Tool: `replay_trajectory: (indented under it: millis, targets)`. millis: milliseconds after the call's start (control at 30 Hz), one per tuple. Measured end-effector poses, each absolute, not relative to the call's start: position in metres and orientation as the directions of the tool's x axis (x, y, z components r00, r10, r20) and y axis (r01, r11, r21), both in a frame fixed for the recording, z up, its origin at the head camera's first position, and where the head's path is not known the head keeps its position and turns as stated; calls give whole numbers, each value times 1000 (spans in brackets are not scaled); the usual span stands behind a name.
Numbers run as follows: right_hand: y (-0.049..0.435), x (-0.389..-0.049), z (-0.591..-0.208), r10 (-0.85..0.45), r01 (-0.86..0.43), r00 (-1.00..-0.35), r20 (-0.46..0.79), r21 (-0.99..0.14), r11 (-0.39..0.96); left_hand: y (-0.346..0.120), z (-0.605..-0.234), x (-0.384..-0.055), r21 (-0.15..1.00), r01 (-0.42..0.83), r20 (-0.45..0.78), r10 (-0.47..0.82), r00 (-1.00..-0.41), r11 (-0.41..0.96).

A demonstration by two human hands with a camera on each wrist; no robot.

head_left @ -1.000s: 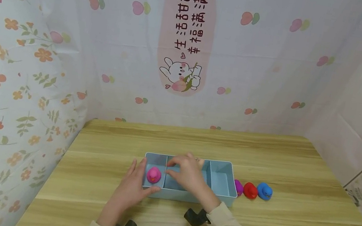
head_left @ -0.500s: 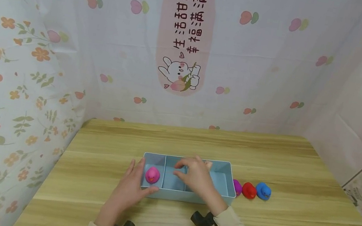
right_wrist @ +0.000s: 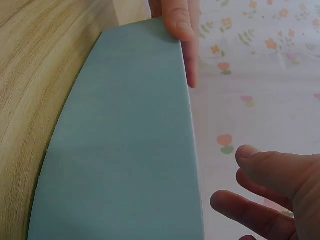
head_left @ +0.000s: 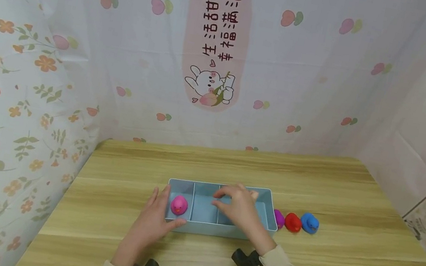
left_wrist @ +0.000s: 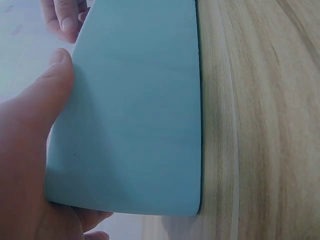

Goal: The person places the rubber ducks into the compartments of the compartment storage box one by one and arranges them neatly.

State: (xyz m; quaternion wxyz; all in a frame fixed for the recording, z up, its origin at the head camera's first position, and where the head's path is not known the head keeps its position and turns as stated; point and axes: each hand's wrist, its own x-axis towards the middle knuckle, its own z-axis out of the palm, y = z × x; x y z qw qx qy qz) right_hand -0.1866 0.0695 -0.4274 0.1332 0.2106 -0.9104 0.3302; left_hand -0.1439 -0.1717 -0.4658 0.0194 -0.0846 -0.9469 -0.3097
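Note:
A long light-blue divided box (head_left: 213,231) lies on the table. In its leftmost compartment sits a pink rubber duck (head_left: 179,205). My left hand (head_left: 153,213) holds the box's left end, thumb on the front rim and fingers along the end wall; the left wrist view has the thumb (left_wrist: 55,85) at the rim. Over the box, around its middle-right compartments, is my right hand (head_left: 240,207). Its thumb and fingers are apart with nothing between them, as the right wrist view also shows. The hand and wrist hide part of the compartments beneath.
Just beyond the box's right end stand a purple duck (head_left: 279,219), a red duck (head_left: 293,223) and a blue duck (head_left: 310,223) in a row. The purple one is partly hidden by the box. A patterned cloth (head_left: 214,124) hangs behind the wooden table (head_left: 139,163).
My right hand has moved to the right over the box, uncovering the compartment beside the pink duck's and a divider. My left hand stays at the left end.

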Motion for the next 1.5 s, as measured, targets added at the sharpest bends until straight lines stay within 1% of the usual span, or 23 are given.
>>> replay_trajectory:
  millis: [233,567,767,900,1333,1500]
  targets:
    - [78,-186,-430,-271,-428,-898,346,-545,721,-172,-465,-144,579,145,65,132,-989,802]
    - [95,-185,-433,-253,-433,-893,372,-559,707,-172,-463,-145,582,156,72,141,-987,798]
    - [111,-182,-433,-254,-424,-901,351,-592,685,-171,-464,-144,596,163,77,146,-986,786]
    - [120,-182,-432,-232,-397,-913,334,-602,693,-171,-465,-145,593,162,76,145,-986,789]
    - [140,-180,-432,-168,-352,-925,340,-604,715,-172,-468,-145,602,157,74,141,-987,783]
    - [148,-179,-431,-131,-344,-918,374,-589,731,-173,-468,-146,605,155,71,142,-987,781]
